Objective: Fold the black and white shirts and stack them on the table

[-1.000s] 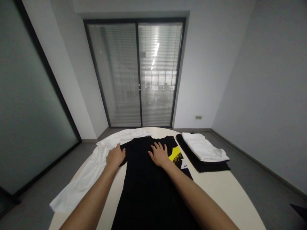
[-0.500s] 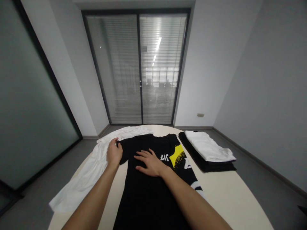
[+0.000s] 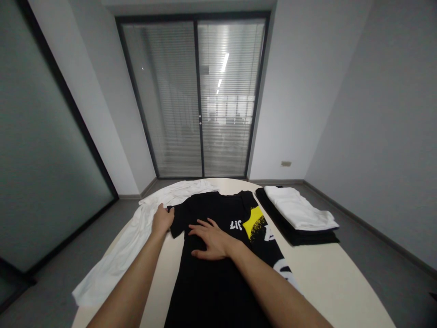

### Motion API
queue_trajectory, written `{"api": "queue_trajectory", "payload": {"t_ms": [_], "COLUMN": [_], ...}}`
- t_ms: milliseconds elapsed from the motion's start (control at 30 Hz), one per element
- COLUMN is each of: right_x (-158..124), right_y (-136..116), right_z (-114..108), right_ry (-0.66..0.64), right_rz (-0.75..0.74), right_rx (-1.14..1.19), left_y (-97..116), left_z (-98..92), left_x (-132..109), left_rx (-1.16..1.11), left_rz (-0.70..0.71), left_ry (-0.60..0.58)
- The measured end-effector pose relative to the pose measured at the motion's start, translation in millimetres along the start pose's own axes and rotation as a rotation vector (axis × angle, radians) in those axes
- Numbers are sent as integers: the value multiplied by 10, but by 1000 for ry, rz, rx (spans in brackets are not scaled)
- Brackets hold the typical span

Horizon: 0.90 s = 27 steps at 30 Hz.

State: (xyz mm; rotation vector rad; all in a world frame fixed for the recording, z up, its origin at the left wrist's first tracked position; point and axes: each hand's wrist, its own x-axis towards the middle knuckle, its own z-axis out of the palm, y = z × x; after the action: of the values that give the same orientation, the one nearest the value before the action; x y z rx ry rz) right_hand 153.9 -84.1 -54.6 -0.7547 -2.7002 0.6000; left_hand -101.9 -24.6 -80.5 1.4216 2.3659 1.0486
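Note:
A black T-shirt (image 3: 208, 287) lies spread on the table, its collar at the far end, with white lettering and a yellow patch on its right part. At its left sleeve end, my left hand (image 3: 163, 220) pinches the cloth between thumb and fingers; the fingertips are partly hidden. My right hand (image 3: 212, 240) rests flat on the chest of the shirt, fingers spread, left of the white lettering. The shirt's near end runs out of view between my forearms.
White cloth (image 3: 128, 253) lies loosely along the left and far edge of the pale round-edged table (image 3: 336, 282). A folded white garment (image 3: 297, 207) sits on folded black cloth (image 3: 316, 238) at the right. Glass doors with blinds (image 3: 200, 100) stand beyond.
My left hand has closed on the sleeve end and drawn slightly nearer. The right hand has slid a little toward me on the shirt, still flat.

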Motion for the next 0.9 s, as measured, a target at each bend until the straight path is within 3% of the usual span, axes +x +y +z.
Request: {"api": "queue_trajectory", "payload": {"t_ms": [200, 600, 900], "right_x": [4, 11, -6], "right_y": [49, 62, 28], "right_z": [46, 85, 43], "right_ry": [24, 71, 24], "right_rz": [-8, -36, -45], "right_rx": [-30, -83, -2], "left_y": [61, 205, 542], "left_z": [-28, -73, -245], "left_x": [58, -112, -287], "left_rx": [-43, -47, -209], "left_rz": [48, 54, 221], "left_ry": [-106, -73, 85]}}
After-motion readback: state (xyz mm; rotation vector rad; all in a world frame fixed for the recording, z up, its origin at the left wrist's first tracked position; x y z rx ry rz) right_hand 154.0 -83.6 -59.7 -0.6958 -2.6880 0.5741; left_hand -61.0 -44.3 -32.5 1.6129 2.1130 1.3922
